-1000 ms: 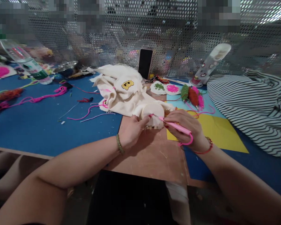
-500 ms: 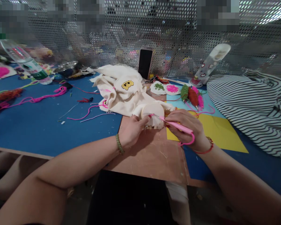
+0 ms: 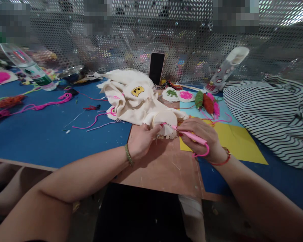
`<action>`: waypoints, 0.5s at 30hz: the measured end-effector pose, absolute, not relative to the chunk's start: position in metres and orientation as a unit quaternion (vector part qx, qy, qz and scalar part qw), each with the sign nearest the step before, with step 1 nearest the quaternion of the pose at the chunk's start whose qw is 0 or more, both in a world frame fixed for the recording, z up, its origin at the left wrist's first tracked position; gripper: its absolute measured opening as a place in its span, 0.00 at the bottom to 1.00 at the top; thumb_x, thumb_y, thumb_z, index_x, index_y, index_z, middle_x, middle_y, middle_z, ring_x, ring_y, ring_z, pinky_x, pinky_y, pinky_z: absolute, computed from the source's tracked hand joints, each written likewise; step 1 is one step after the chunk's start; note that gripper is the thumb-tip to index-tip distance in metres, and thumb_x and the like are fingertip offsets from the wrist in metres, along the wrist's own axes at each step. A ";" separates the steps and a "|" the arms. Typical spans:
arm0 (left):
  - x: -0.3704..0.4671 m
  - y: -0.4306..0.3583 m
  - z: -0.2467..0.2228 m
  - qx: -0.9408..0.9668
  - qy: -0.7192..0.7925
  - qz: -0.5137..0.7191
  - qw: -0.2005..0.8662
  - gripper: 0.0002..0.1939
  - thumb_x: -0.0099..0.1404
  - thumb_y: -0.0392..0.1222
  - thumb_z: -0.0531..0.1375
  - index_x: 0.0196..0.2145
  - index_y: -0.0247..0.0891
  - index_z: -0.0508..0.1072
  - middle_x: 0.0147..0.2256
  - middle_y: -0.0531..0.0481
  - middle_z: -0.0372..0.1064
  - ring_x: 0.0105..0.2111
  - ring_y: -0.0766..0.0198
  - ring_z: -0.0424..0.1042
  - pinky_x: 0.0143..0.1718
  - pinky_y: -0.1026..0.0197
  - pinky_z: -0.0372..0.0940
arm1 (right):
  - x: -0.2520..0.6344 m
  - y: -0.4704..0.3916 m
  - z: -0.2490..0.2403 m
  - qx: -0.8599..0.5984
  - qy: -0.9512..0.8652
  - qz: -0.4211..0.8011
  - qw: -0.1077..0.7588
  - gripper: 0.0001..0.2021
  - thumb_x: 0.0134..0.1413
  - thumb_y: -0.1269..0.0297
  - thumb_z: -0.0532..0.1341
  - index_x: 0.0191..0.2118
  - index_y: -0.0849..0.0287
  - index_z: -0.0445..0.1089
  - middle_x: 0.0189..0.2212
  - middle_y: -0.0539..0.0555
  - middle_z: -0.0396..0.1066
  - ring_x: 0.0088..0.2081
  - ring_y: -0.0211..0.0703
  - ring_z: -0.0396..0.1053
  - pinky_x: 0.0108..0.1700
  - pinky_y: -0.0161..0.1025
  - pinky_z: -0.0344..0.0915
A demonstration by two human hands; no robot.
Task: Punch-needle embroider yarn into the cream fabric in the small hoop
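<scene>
My left hand [image 3: 143, 139] grips the near left edge of a small round embroidery hoop [image 3: 166, 118], its thumb lying on the rim. Cream cloth [image 3: 138, 109] is stretched in the hoop and spreads behind it in folds, bearing a yellow stitched animal face [image 3: 137, 91]. In my right hand [image 3: 199, 134] is a pink punch needle [image 3: 193, 136], held like a pen. Its metal tip meets the cloth near my left thumb, beside a little pink thread. Pink yarn [image 3: 204, 153] loops from the tool's back end.
Bundles of green, red and pink yarn [image 3: 207, 103] lie beyond a yellow sheet [image 3: 237, 141]. A striped cloth [image 3: 270, 117] covers the right side. A phone [image 3: 157, 68] and a clear tumbler [image 3: 224, 70] stand at the back. A water bottle [image 3: 36, 72] leans at left.
Almost nothing differs. My right hand and the punch needle have shifted very slightly left; my left hand and the hoop stay in place.
</scene>
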State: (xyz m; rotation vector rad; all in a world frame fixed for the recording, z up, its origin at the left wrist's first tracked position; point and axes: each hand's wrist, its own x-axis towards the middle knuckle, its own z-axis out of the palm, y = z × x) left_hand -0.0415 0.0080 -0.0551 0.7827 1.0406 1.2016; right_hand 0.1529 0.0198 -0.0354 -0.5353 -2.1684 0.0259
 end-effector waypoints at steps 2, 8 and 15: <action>-0.041 0.008 -0.054 0.344 0.451 0.526 0.634 0.15 0.57 0.42 0.67 0.40 0.33 0.73 0.39 0.41 0.75 0.37 0.59 0.73 0.41 0.55 0.66 | 0.152 0.019 -0.035 -0.218 -0.873 0.014 0.437 0.11 0.57 0.72 0.61 0.45 0.56 0.71 0.35 0.55 0.75 0.40 0.47 0.73 0.43 0.47 0.71; -0.041 0.007 -0.052 0.342 0.464 0.520 0.630 0.14 0.57 0.42 0.66 0.39 0.32 0.74 0.38 0.40 0.75 0.35 0.60 0.72 0.38 0.56 0.65 | 0.152 0.018 -0.034 -0.223 -0.872 0.020 0.436 0.11 0.56 0.73 0.61 0.44 0.57 0.71 0.34 0.55 0.75 0.39 0.48 0.73 0.42 0.47 0.71; -0.041 0.009 -0.055 0.331 0.457 0.522 0.639 0.13 0.57 0.41 0.67 0.39 0.32 0.73 0.36 0.43 0.74 0.33 0.61 0.71 0.37 0.57 0.64 | 0.152 0.018 -0.034 -0.224 -0.873 0.018 0.433 0.12 0.56 0.73 0.61 0.45 0.54 0.70 0.35 0.54 0.75 0.39 0.47 0.73 0.43 0.48 0.72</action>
